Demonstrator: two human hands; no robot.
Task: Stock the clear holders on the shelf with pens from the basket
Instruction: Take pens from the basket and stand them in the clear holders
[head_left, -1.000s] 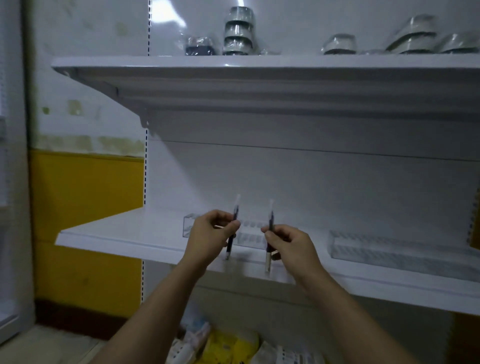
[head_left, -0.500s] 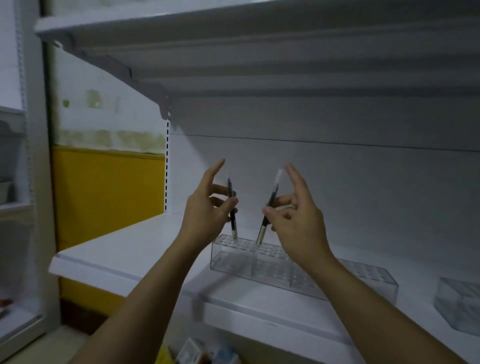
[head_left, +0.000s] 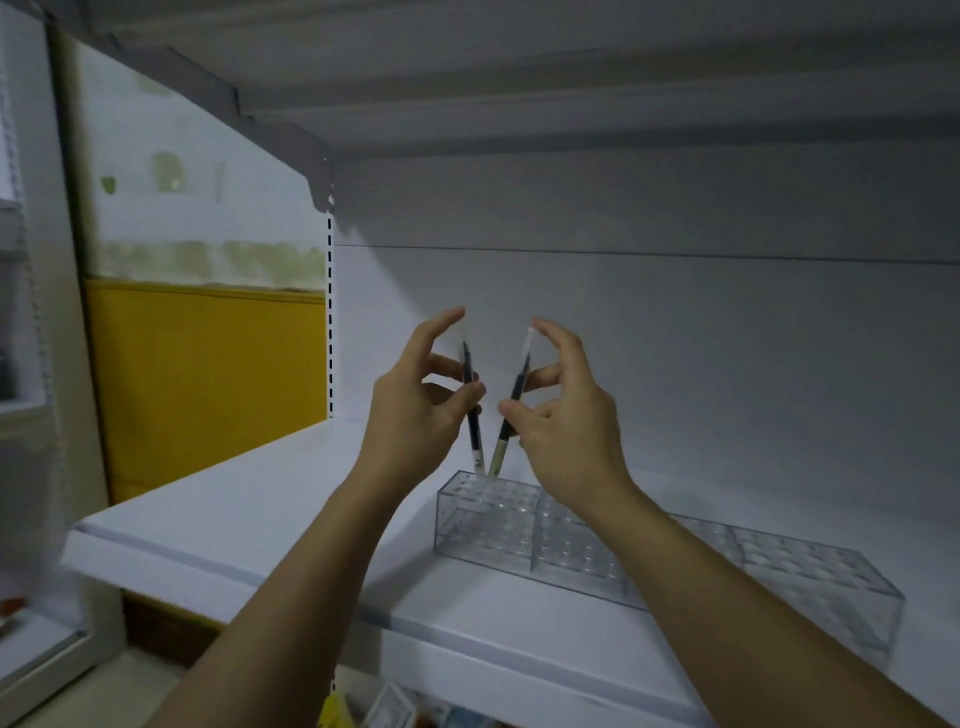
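The left hand (head_left: 415, 415) pinches the slim dark left pen (head_left: 474, 441) between thumb and curled fingers, index finger raised. The right hand (head_left: 566, 431) pinches the right pen (head_left: 519, 379) likewise. Both pens lean inward, their pale tips nearly meeting just above the back left corner of the long clear acrylic holder (head_left: 571, 551). Its top is gridded with round holes, and it sits on the smooth white shelf (head_left: 234, 519).

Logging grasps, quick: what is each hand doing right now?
Left hand: pinches the left pen, tip just above the clear holder.
Right hand: pinches the right pen, tip at the same holder.
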